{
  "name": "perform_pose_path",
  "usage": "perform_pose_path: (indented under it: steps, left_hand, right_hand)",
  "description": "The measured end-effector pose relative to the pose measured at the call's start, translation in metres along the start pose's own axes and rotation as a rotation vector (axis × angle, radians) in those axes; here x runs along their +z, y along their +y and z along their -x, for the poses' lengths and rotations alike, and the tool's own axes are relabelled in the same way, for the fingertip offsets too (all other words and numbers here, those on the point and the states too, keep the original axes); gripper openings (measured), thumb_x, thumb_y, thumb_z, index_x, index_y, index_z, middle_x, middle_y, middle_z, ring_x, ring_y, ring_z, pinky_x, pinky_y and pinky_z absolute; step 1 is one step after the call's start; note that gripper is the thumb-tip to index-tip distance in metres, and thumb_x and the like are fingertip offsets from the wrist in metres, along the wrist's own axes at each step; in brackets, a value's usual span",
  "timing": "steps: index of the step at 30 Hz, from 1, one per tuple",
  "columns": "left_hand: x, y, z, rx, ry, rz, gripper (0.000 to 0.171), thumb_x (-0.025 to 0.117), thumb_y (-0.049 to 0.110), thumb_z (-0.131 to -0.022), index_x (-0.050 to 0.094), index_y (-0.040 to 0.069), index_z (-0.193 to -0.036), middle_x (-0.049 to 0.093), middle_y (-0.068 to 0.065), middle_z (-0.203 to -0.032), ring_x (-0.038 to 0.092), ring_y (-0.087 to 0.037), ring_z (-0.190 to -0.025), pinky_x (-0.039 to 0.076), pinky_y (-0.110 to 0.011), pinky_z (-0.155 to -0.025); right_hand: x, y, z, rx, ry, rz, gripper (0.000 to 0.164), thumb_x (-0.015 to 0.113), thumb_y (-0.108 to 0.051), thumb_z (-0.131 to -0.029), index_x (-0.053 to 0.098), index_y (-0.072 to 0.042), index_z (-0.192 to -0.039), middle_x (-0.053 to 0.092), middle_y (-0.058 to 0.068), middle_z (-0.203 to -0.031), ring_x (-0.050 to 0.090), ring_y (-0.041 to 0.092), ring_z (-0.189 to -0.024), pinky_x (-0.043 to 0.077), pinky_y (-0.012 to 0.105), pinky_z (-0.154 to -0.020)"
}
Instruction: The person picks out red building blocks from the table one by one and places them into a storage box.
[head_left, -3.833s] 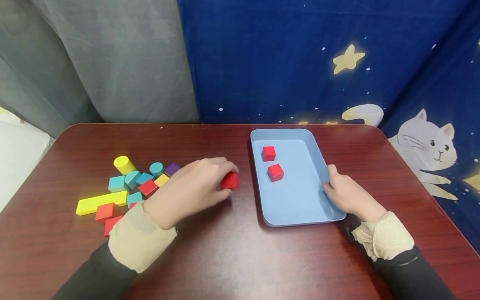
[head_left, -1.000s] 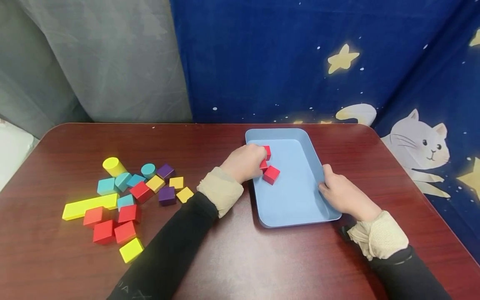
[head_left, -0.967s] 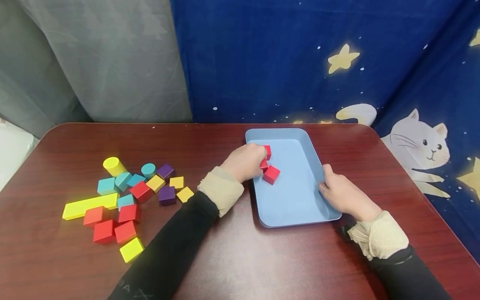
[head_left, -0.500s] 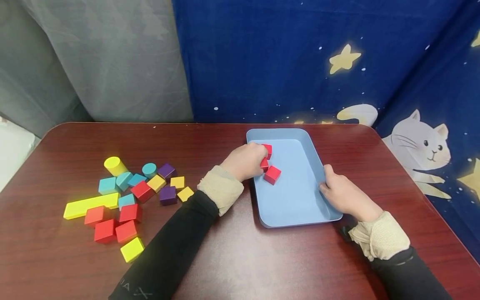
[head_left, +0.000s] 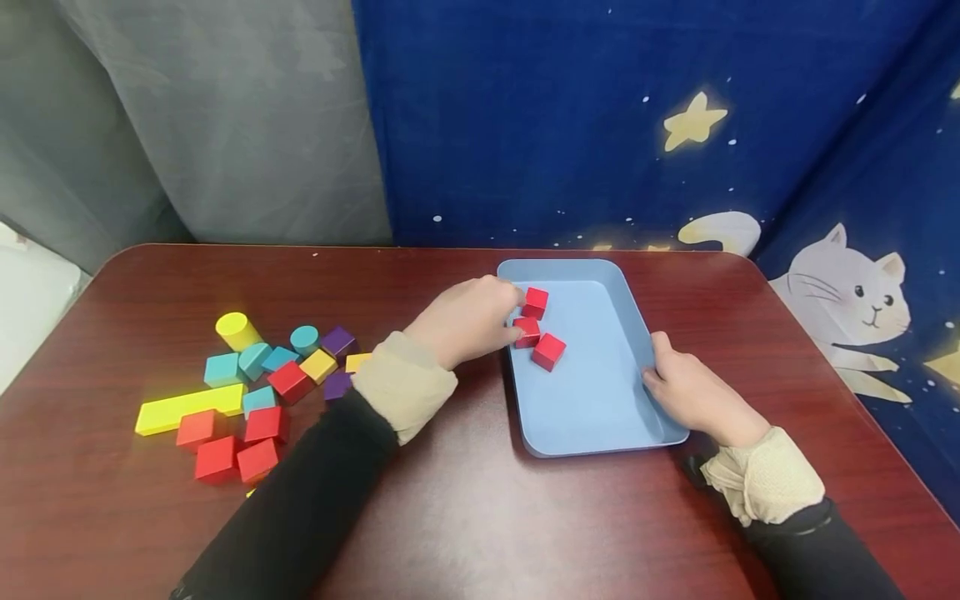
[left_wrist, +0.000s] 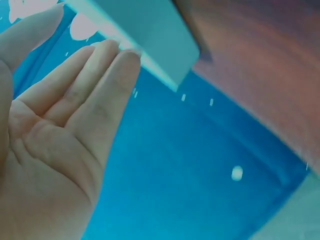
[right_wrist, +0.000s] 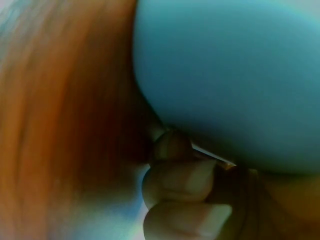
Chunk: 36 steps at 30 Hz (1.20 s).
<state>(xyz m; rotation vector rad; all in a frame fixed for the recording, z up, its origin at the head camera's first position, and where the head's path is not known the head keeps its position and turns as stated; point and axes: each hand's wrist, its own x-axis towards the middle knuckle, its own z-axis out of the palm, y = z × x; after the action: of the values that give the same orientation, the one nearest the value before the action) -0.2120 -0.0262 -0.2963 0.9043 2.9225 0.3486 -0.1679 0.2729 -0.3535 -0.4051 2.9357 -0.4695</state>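
Observation:
Three red cubes lie close together near the left wall of the blue tray (head_left: 592, 400): one at the back (head_left: 535, 303), a middle cube (head_left: 527, 332) and a front cube (head_left: 549, 352). My left hand (head_left: 468, 321) is over the tray's left rim, its fingers apart and nothing held. In the left wrist view that hand (left_wrist: 60, 125) shows a bare palm and fairly straight fingers beside the tray wall (left_wrist: 150, 40). My right hand (head_left: 690, 387) grips the tray's right rim; in the right wrist view its curled fingers (right_wrist: 180, 182) sit under the tray (right_wrist: 225, 85).
On the left of the brown table (head_left: 480, 533) lies a group of blocks: a long yellow block (head_left: 187, 410), a yellow cylinder (head_left: 237, 332), several red cubes (head_left: 217, 460), teal pieces (head_left: 223, 370) and purple ones (head_left: 339, 342). My left forearm covers part of the group. Curtains hang behind.
My left hand carried a red cube from the left into the tray, let it go beside the other two, and has now drawn back leftward. My right hand keeps its hold on the tray rim.

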Motion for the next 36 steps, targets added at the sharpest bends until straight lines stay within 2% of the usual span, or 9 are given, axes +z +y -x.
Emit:
perform_pose_path:
  steps: [5, 12, 18, 21, 24, 29, 31, 36]
  left_hand:
    - [-0.017, -0.007, 0.023, -0.029, 0.031, -0.047, 0.029, 0.070, 0.029, -0.086, 0.070, 0.011, -0.109, 0.062, 0.001, -0.084, 0.056, -0.012, -0.075, 0.046, -0.023, -0.069]
    - [-0.032, -0.010, 0.052, -0.077, -0.012, -0.093, 0.024, 0.067, 0.033, -0.087, 0.070, 0.012, -0.099, 0.058, 0.002, -0.074, 0.056, -0.013, -0.069, 0.047, -0.026, -0.066]
    - [-0.041, -0.016, 0.082, -0.106, -0.014, -0.095, 0.037, 0.068, 0.037, -0.086, 0.069, 0.013, -0.113, 0.066, 0.000, -0.091, 0.062, -0.014, -0.081, 0.051, -0.030, -0.073]
    - [-0.043, -0.025, 0.103, -0.134, 0.001, -0.086, 0.042, 0.067, 0.038, -0.087, 0.067, 0.013, -0.119, 0.067, -0.002, -0.099, 0.064, -0.016, -0.088, 0.051, -0.034, -0.078]
    - [-0.045, -0.037, 0.123, -0.163, 0.021, -0.060, 0.039, 0.064, 0.038, -0.089, 0.066, 0.013, -0.119, 0.067, -0.001, -0.103, 0.064, -0.017, -0.091, 0.051, -0.037, -0.079]
    - [-0.048, -0.057, 0.155, -0.210, 0.036, -0.020, 0.030, 0.061, 0.038, -0.091, 0.068, 0.016, -0.111, 0.065, 0.005, -0.095, 0.061, -0.013, -0.083, 0.049, -0.036, -0.073]
    - [-0.047, -0.065, 0.166, -0.222, 0.039, -0.033, 0.028, 0.063, 0.038, -0.090, 0.068, 0.016, -0.108, 0.063, 0.005, -0.092, 0.059, -0.012, -0.078, 0.048, -0.036, -0.070]
    - [-0.035, -0.084, 0.191, -0.210, 0.076, -0.095, 0.036, 0.072, 0.032, -0.084, 0.067, 0.011, -0.113, 0.062, -0.001, -0.095, 0.059, -0.014, -0.076, 0.051, -0.038, -0.068]
  right_hand:
    - [0.001, 0.000, -0.001, 0.005, -0.010, -0.001, 0.027, 0.044, -0.014, -0.094, 0.029, 0.002, -0.110, 0.049, 0.008, -0.068, 0.055, 0.022, -0.068, 0.043, 0.036, -0.066]
    - [-0.001, 0.000, 0.000, 0.015, -0.021, -0.008, 0.029, 0.043, -0.014, -0.094, 0.029, 0.003, -0.113, 0.051, 0.010, -0.072, 0.055, 0.023, -0.070, 0.044, 0.037, -0.066]
    - [-0.002, -0.001, 0.000, 0.018, -0.025, -0.009, 0.031, 0.043, -0.014, -0.094, 0.028, 0.004, -0.114, 0.053, 0.012, -0.073, 0.056, 0.024, -0.070, 0.044, 0.037, -0.066]
    - [-0.002, -0.002, 0.000, 0.018, -0.028, -0.010, 0.030, 0.043, -0.014, -0.094, 0.028, 0.004, -0.113, 0.053, 0.013, -0.074, 0.056, 0.024, -0.070, 0.044, 0.038, -0.066]
    - [-0.003, -0.002, -0.001, 0.020, -0.029, -0.011, 0.030, 0.043, -0.014, -0.094, 0.028, 0.004, -0.113, 0.053, 0.013, -0.074, 0.056, 0.024, -0.070, 0.044, 0.038, -0.066]
    - [-0.003, -0.003, 0.000, 0.025, -0.029, -0.010, 0.029, 0.043, -0.014, -0.094, 0.028, 0.003, -0.112, 0.053, 0.012, -0.073, 0.056, 0.024, -0.070, 0.044, 0.038, -0.065]
    - [-0.002, -0.003, 0.000, 0.024, -0.031, -0.014, 0.028, 0.043, -0.014, -0.094, 0.029, 0.002, -0.112, 0.052, 0.012, -0.073, 0.055, 0.023, -0.069, 0.044, 0.037, -0.065]
    - [-0.001, -0.003, -0.001, 0.023, -0.037, -0.013, 0.028, 0.043, -0.014, -0.094, 0.029, 0.002, -0.112, 0.051, 0.010, -0.072, 0.054, 0.023, -0.069, 0.043, 0.037, -0.065]
